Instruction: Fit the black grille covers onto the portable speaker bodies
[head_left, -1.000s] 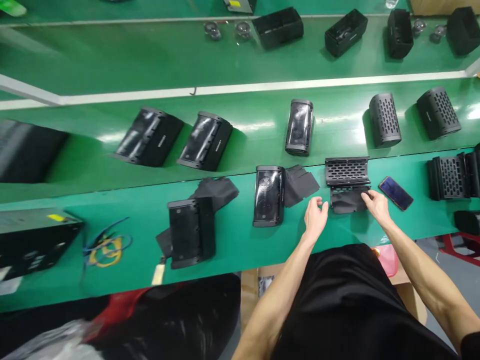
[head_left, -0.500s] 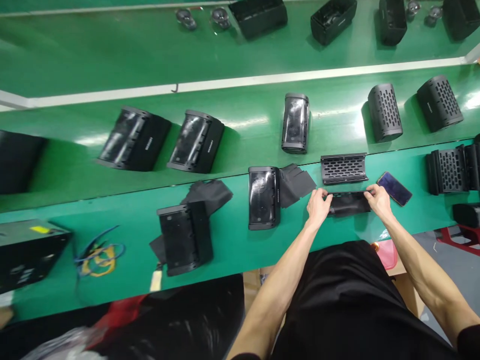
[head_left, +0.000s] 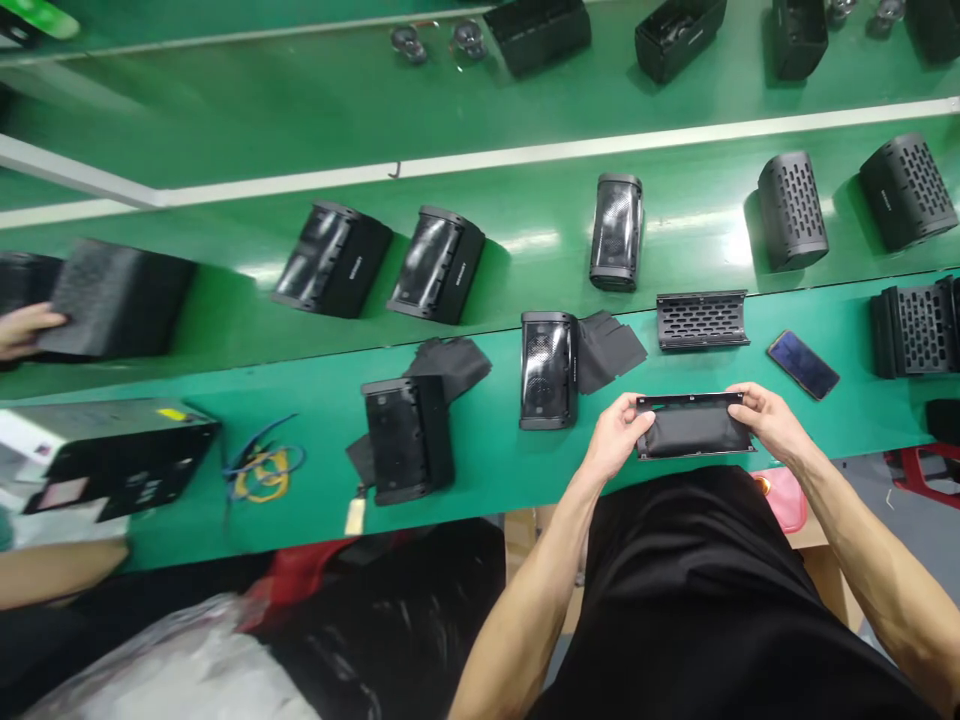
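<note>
Just right of the glossy-fronted speaker (head_left: 547,370), with a sliver of green table (head_left: 495,455) between, the left hand (head_left: 616,437) pinches the left end of a black panel (head_left: 691,399) near the table's front edge. The panel looks light and stiff, best held by its short ends (the dark sheet (head_left: 697,430) in it seems soft and could slip), and the right hand (head_left: 768,420) pinches the other; the perforated grille (head_left: 702,322) behind and phone (head_left: 802,365) beyond narrow the room.
</note>
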